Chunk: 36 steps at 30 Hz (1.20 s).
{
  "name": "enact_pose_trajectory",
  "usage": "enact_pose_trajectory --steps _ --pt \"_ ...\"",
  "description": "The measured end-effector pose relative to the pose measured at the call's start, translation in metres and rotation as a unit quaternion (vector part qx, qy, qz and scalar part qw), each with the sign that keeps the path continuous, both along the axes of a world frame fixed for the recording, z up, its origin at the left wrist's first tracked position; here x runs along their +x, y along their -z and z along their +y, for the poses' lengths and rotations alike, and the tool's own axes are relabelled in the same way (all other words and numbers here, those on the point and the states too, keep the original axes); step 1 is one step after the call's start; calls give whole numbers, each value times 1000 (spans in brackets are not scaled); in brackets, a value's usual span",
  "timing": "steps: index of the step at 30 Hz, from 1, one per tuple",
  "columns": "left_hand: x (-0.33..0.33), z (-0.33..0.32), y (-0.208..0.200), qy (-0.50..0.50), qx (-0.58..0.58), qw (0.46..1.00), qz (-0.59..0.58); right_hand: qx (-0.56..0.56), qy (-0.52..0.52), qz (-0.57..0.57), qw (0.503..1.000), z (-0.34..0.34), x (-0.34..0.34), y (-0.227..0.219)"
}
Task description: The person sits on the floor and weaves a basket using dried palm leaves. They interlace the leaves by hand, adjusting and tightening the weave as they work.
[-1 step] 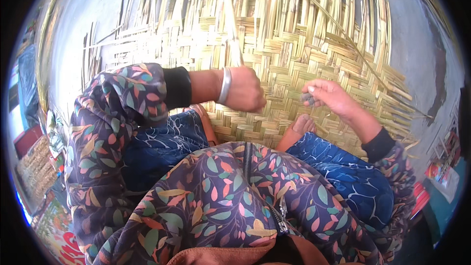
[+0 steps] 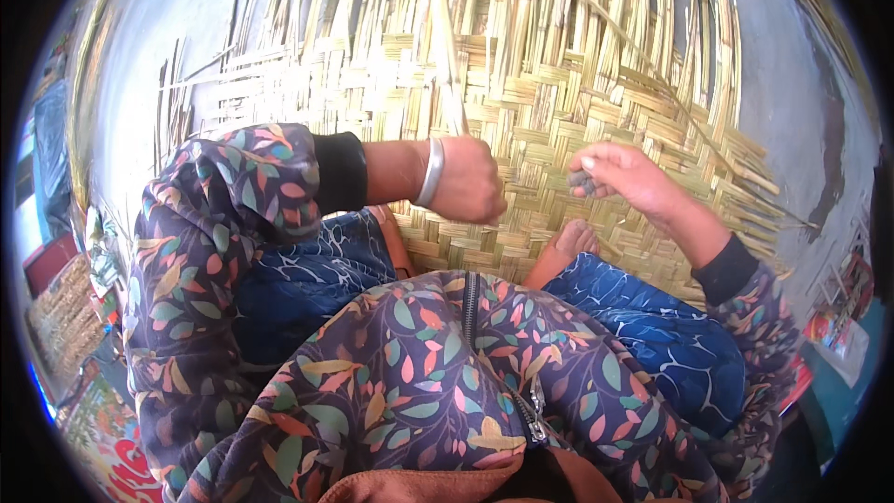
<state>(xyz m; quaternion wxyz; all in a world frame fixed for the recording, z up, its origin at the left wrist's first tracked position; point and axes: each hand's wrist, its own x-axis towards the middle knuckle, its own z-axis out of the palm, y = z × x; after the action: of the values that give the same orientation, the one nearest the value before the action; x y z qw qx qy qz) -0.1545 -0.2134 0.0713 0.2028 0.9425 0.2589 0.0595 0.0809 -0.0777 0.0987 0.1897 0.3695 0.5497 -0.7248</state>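
My left hand (image 2: 468, 179), a silver bangle at its wrist, is closed in a fist above the woven mat (image 2: 526, 177). A long pale reed strip (image 2: 447, 61) runs from the top of the view down into this fist; the fingers' undersides are hidden. To the right, my right hand (image 2: 626, 179) pinches a small grey lump (image 2: 582, 183), stone-like, between thumb and fingers. It hovers over the mat near my right foot (image 2: 574, 238). The mat is a tight weave of yellow-green flat strips, with loose strip ends fanning out at its far side.
A long thin stem (image 2: 643, 51) lies diagonally across the mat's right part. Grey floor (image 2: 819, 93) surrounds the mat. My feet rest at its near edge. At the far left stand a blue cloth (image 2: 51, 144) and a straw-coloured bundle (image 2: 70, 317); plastic bags (image 2: 843, 345) lie at the right.
My left fist has dropped slightly toward me, with the reed strip still in it. The right hand has shifted very slightly, keeping the grey lump.
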Motion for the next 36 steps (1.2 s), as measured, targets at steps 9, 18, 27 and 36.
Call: enact_pose_trajectory --steps 9,18,27,36 --pt "10 -11 -12 -2 -21 998 -62 -112 10 53 992 -7 -141 22" --pt "-31 -69 -10 -528 -64 814 -233 -107 32 73 991 -26 -155 72" --pt "-32 -84 43 -604 -513 402 -457 -81 45 77 993 -46 -175 89" --pt "-39 -101 51 -445 -574 320 -608 -255 64 145 954 -43 -172 103"
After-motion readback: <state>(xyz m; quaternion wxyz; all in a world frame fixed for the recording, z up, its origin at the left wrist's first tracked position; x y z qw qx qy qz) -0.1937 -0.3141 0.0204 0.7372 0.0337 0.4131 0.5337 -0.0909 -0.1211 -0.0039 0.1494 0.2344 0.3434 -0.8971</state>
